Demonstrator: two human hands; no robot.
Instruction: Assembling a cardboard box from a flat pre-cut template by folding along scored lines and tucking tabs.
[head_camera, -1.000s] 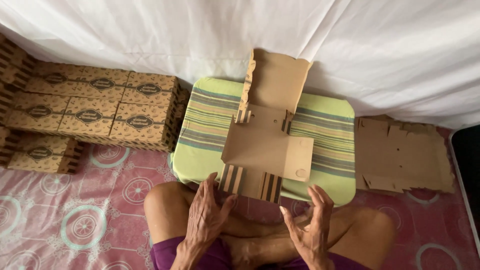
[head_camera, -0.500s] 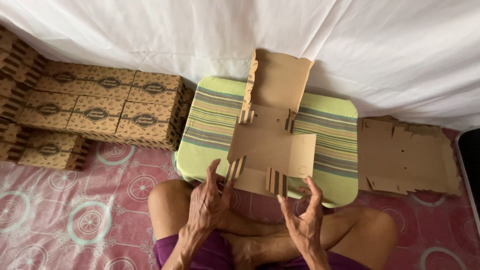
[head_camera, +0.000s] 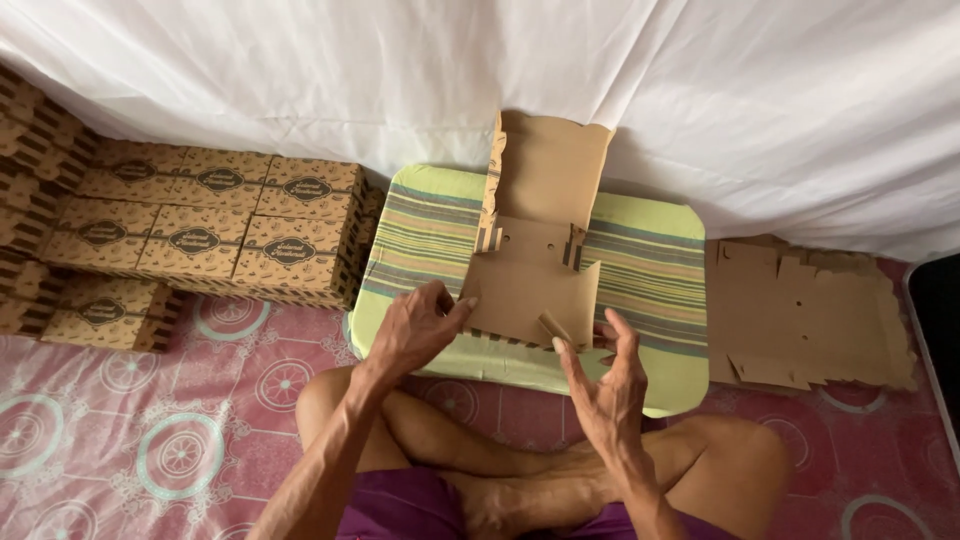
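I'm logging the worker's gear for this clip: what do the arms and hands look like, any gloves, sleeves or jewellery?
Both arms are bare to the edge of the picture: no sleeves show. The left hand and right hand wear no gloves, and I see no rings, watch or bracelets. The forearms are lean with raised veins. The only clothing in view is purple shorts at the lap.

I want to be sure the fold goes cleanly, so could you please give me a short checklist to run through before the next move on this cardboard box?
1. Left hand on the box blank: ok, fingertips meet its near left edge.
2. Right hand on the near flap: ok, fingertips at it, though a firm grip cannot be told.
3. Blank supported: ok, it lies on the striped cushion.
4. Far panel raised: ok, it leans up against the white sheet.
5. Spare flat blanks within reach: ok, on the floor to the right.
6. Finished boxes out of the way: ok, stacked to the left.
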